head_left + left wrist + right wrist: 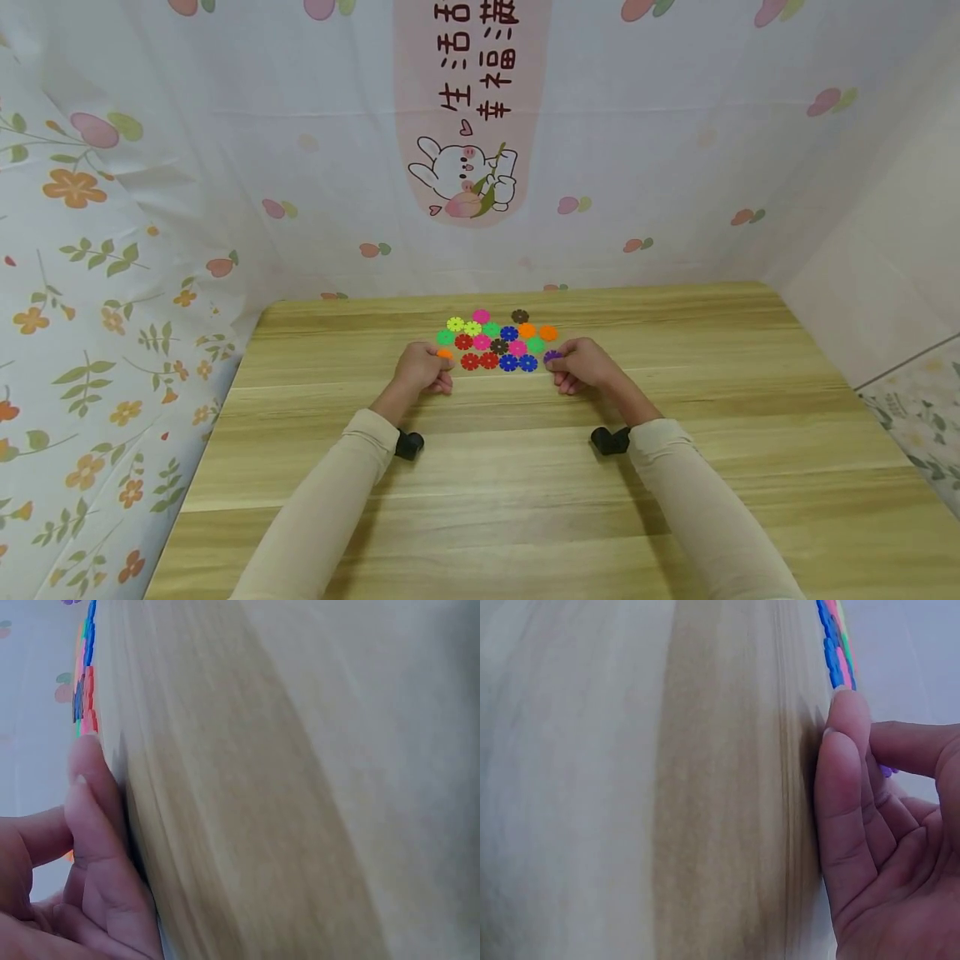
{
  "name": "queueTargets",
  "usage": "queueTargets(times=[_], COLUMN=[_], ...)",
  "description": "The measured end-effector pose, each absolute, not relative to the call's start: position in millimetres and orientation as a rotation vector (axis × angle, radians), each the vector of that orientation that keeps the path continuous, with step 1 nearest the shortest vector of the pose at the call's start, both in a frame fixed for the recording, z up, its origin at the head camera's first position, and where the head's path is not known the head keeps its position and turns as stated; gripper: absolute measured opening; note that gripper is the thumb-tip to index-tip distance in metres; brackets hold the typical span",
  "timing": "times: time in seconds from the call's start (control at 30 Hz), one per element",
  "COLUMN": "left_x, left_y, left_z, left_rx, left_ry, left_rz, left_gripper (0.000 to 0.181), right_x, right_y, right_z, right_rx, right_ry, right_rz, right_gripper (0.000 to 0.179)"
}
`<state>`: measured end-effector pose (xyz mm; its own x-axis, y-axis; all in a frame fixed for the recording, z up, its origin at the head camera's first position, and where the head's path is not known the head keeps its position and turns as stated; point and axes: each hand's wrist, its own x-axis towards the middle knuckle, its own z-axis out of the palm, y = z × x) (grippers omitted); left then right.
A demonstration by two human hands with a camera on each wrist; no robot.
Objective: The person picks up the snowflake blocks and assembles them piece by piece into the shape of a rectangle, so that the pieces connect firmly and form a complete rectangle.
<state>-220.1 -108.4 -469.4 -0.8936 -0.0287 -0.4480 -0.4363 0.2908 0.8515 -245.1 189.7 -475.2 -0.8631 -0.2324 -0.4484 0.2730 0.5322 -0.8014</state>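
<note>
Flat notched plastic discs in many colours lie in a close cluster on the wooden table, among them a red disc [470, 362], a blue disc [528, 362] and a brown disc [499, 347]. At the cluster's left end my left hand [424, 367] pinches an orange disc [445, 354], its other fingers curled near the tabletop. Opposite it, my right hand [587, 364] pinches a purple disc [552, 356] at the right end. In the right wrist view only a sliver of the purple disc [886, 771] shows behind the fingers; the rest is hidden.
The wooden table [510, 483] runs back to a printed cloth [300, 150] hanging behind it. Patterned cloth [97, 333] also hangs along the left side. A black wrist camera [408, 445] sits at the left cuff, and another black camera [610, 440] at the right.
</note>
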Motion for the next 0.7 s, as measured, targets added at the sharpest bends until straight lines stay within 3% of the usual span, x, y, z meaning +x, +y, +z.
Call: queueTargets(times=[0.7], left_x=[-209], left_y=[-117], left_z=[-461], left_rx=[-0.126], left_ry=[2.308], left_rz=[1.857], left_gripper=[0.011], right_x=[-235], right_y=[176], right_z=[-451], right_rx=[-0.108], right_ry=[2.295], right_rz=[-1.544], right_gripper=[0.035])
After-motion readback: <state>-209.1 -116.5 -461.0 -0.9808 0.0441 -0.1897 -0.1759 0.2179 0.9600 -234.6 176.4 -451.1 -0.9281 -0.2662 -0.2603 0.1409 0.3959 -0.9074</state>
